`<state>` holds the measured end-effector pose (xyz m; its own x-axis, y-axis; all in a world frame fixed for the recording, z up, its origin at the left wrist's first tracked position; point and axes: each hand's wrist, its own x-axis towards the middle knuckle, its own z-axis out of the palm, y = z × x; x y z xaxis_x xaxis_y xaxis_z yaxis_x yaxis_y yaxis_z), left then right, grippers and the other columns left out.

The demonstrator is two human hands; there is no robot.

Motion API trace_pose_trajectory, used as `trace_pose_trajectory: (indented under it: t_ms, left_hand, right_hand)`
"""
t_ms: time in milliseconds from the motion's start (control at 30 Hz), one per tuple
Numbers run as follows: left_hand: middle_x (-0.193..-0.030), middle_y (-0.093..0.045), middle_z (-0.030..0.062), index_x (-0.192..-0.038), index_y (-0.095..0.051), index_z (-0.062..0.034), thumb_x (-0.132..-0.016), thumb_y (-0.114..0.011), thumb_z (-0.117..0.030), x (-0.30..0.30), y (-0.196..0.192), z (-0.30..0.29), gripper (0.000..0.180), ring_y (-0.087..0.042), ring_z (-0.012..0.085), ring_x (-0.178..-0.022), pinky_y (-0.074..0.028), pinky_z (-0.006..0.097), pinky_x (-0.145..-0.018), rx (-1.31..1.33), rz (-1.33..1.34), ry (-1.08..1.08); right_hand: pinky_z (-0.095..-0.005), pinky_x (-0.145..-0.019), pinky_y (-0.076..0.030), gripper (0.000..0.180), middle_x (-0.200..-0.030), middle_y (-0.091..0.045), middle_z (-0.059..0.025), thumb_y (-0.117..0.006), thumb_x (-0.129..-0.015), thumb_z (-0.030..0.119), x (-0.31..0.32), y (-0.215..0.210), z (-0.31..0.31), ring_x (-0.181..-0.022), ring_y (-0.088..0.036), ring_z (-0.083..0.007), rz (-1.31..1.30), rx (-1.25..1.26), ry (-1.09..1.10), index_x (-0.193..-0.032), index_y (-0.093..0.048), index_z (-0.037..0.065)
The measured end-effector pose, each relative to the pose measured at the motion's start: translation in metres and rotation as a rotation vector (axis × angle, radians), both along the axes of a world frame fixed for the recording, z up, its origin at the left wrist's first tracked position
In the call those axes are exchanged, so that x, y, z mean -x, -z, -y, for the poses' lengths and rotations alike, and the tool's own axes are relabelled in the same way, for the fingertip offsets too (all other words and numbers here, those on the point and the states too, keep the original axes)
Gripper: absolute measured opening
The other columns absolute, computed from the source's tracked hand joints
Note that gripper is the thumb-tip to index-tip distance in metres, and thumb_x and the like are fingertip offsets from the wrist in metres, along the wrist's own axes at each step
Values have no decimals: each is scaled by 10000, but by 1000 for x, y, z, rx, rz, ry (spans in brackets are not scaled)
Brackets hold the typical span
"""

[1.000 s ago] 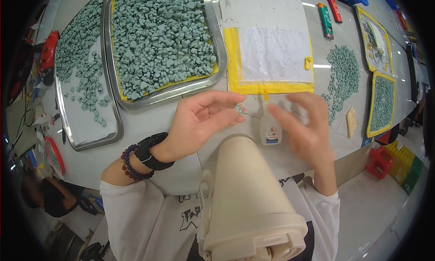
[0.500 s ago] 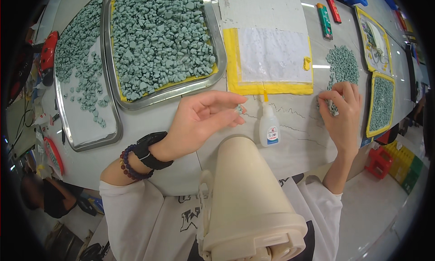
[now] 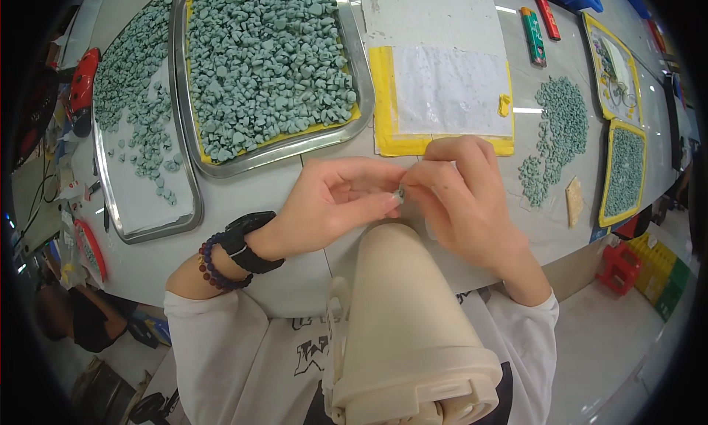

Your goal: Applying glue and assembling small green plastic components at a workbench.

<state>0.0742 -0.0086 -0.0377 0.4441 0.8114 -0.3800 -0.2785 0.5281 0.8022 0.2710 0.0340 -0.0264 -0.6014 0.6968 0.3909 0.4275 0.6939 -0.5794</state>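
Observation:
Above the cream-coloured tumbler (image 3: pixel 394 299), my two hands meet fingertip to fingertip. My left hand (image 3: pixel 328 204), with a black watch (image 3: pixel 252 242) and a bead bracelet (image 3: pixel 215 264) at the wrist, pinches a small green stone (image 3: pixel 399 194) between thumb and fingers. Against that stone, my right hand (image 3: pixel 472 207) is closed in a pinch; whether it grips a second piece is hidden. Right of my hands, loose small green stones (image 3: pixel 560 122) lie in a heap on the table. Behind them is a yellow-edged pad with a white sheet (image 3: pixel 450 93). The glue bottle is hidden by my right hand.
At the left stand a metal tray (image 3: pixel 203 163) heaped with green stones and a second tray (image 3: pixel 147 211) partly covered by them. On the right are a green lighter (image 3: pixel 532 37), a red lighter (image 3: pixel 547 15), a beige piece (image 3: pixel 573 202) and a yellow-rimmed tray of stones (image 3: pixel 623 174).
My right hand has moved left from the stone heap to my left fingertips, uncovering the heap's near end and the beige piece and covering the glue bottle. My left hand has stayed nearly still.

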Motion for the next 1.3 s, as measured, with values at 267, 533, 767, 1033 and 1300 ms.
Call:
trace_pose_trajectory:
  t_ms: [267,533,767,1033,1300]
  left_hand:
    - [-1085,-614,126,-1169,-538,57,-877,-511,38,4,-1,-1,293,-625,151,-873,-514,273,-781,1,-34,44]
    - [-1056,-623,114,-1158,-549,51,-877,-524,24,4,-2,-3,284,-624,142,-864,-515,270,-781,31,-12,36]
    - [-1083,-616,126,-1173,-532,59,-876,-510,31,3,0,-1,299,-625,149,-869,-514,272,-783,10,-18,31]
    - [-1077,-614,128,-1184,-526,58,-874,-513,23,5,0,0,312,-622,143,-862,-510,266,-778,14,-12,20]
    - [-1080,-606,131,-1177,-527,60,-865,-518,47,3,1,1,312,-608,146,-918,-507,274,-794,-30,16,-3]
  right_hand:
    - [-336,-686,-385,231,-813,-538,-39,-685,-652,25,4,9,5,-729,-528,-213,-93,3,60,-844,-570,81]
    - [-322,-678,-380,217,-780,-532,-17,-676,-639,52,5,15,2,-673,-510,-186,-80,-127,61,-830,-577,86]
    - [-326,-703,-386,214,-783,-533,-11,-678,-630,97,3,17,3,-671,-505,-179,-27,-182,74,-823,-587,95]
    - [-334,-752,-398,219,-785,-542,-12,-667,-624,167,6,16,4,-676,-498,-179,24,-327,120,-821,-600,99]
    - [-333,-703,-383,219,-772,-543,-13,-683,-614,119,4,18,3,-666,-488,-187,-51,-284,100,-816,-601,89]
